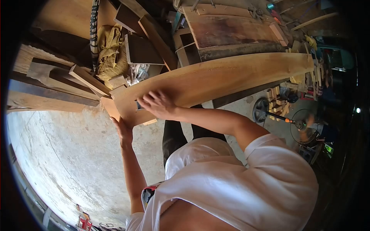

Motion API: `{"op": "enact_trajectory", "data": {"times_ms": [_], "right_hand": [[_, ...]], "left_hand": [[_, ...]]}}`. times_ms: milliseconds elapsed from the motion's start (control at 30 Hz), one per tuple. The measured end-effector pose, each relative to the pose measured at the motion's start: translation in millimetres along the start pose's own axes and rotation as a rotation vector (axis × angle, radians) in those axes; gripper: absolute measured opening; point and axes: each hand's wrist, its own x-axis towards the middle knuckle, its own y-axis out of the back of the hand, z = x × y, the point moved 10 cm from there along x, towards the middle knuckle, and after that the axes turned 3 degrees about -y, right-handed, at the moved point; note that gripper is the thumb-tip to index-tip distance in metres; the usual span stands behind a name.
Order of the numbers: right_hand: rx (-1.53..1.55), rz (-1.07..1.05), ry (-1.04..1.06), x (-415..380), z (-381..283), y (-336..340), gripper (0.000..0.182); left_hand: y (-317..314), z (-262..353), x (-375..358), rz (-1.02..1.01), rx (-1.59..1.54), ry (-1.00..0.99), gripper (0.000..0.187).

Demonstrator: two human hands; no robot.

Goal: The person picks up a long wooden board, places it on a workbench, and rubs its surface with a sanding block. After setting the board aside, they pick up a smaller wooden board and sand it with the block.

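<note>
A long wooden board (pixel 216 77) with a curved far edge stretches from in front of me to the upper right. My left hand (pixel 124 131) holds its near left corner, fingers partly hidden along the edge. On the board's top face my right hand (pixel 157 104) lies with its fingers spread, close to the left end. Beside those fingertips shows a small dark rectangular spot (pixel 139 104), partly covered by the hand. A lighter piece of wood (pixel 110 107) sticks out from below the board's left end.
Wood pieces (pixel 58 82) are piled at the left, beside a yellowish cloth bundle (pixel 111 52). A stained wooden panel (pixel 235 30) lies beyond the board. At the right stand a fan (pixel 302 125) and stacked wood blocks (pixel 278 101). Concrete floor (pixel 73 154) spreads at lower left.
</note>
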Motion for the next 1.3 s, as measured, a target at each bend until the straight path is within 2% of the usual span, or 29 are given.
{"op": "enact_trajectory", "data": {"times_ms": [67,100,167,233,300,367,433,500,567,600,667,700,767,800,867,900,933,1000,1067,1167,1233,1267,1300], "right_hand": [[-0.002,0.048,0.061,51,-54,-19,0.054],[0.053,0.049,0.102,69,-76,-39,0.050],[0.120,-0.028,0.117,83,-83,-51,0.048],[0.071,0.053,0.058,60,-39,-30,0.047],[0.026,0.190,-0.083,7,43,19,0.059],[-0.093,0.135,-0.323,-63,137,62,0.063],[-0.309,0.085,-0.500,-132,214,106,0.060],[-0.416,0.076,-0.765,-193,280,127,0.057],[-0.446,0.111,-0.787,-198,282,128,0.055],[-0.377,0.152,-0.747,-185,269,121,0.055],[-0.255,0.170,-0.637,-127,210,97,0.055],[-0.179,0.212,-0.529,-99,178,80,0.054],[-0.034,0.204,-0.338,-50,122,51,0.045],[-0.024,0.219,-0.343,-46,124,50,0.045],[0.043,0.186,-0.096,-43,111,48,0.044],[0.025,0.180,-0.101,-60,138,55,0.044],[-0.020,0.109,-0.211,-86,179,70,0.046],[-0.182,0.222,-0.473,-162,283,118,0.053],[-0.361,0.179,-0.820,-258,389,160,0.053],[-0.585,0.204,-1.152,-374,486,202,0.051],[-0.545,0.259,-1.156,-367,476,202,0.050],[-0.499,0.304,-1.146,-352,458,199,0.049],[-0.442,0.299,-1.029,-324,425,184,0.049]], "left_hand": [[14,-5,5,0.035,-0.045,0.010,0.103],[-2,0,1,-0.011,-0.111,0.020,0.105],[-3,4,-1,0.027,-0.134,0.012,0.104],[4,-1,0,0.037,-0.050,0.001,0.100],[2,0,5,0.046,0.025,-0.025,0.095],[16,4,0,0.297,0.158,-0.091,0.081],[23,-1,3,0.270,0.221,-0.115,0.077],[27,1,11,0.238,0.290,-0.151,0.073],[33,-6,15,0.260,0.498,-0.056,0.074],[28,-8,17,0.259,0.498,-0.065,0.074],[25,10,12,0.409,0.701,-0.200,0.074],[14,13,8,0.414,0.710,-0.213,0.074],[-30,48,-23,0.733,1.483,-0.413,0.071],[-56,47,-24,0.633,1.501,-0.507,0.071],[-117,42,-32,0.484,1.597,-0.537,0.071],[-144,34,-34,0.417,1.635,-0.568,0.070],[-168,23,-35,0.364,1.675,-0.581,0.070],[-214,-1,-37,0.261,1.718,-0.624,0.068],[-256,-23,-37,0.192,1.763,-0.643,0.068],[-307,-50,-32,0.106,1.816,-0.684,0.068],[-328,-66,-25,0.104,1.798,-0.611,0.066],[-334,-71,-24,0.182,1.831,-0.627,0.064],[-340,-78,-21,0.179,1.837,-0.632,0.064]]}}
